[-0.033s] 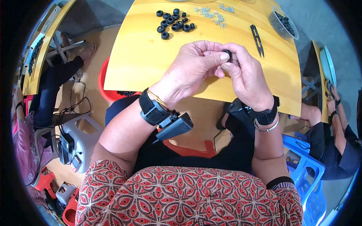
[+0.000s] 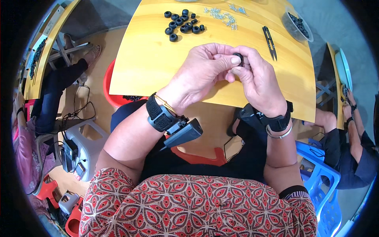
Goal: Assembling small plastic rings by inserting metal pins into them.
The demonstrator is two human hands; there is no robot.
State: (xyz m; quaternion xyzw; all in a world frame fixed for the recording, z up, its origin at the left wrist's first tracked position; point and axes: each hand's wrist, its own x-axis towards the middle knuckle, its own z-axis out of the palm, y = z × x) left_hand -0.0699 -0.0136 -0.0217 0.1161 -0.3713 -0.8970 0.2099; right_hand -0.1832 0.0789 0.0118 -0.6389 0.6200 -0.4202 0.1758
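Between the fingertips of both hands is a small round black part (image 2: 238, 57), held above the near edge of the yellow wooden table (image 2: 146, 67). My left hand (image 2: 207, 69) pinches it with thumb and forefinger. From the other side my right hand (image 2: 256, 71) closes its thumb and fingers on the same part. The fingers cover much of it. Farther off on the table lies a loose cluster of similar black ring-shaped parts (image 2: 173, 37). To their right are many small clear pieces (image 2: 227, 16), too small to make out. Black thread snips (image 2: 269, 42) lie right of my hands.
A clear plastic tub (image 2: 310, 36) of black parts stands at the far right of the table. Below the table's left edge is a red basin (image 2: 108, 85) with black pieces. A grey stool (image 2: 92, 138) and cables are at left, a blue chair (image 2: 321, 173) at right. Other people sit on both sides.
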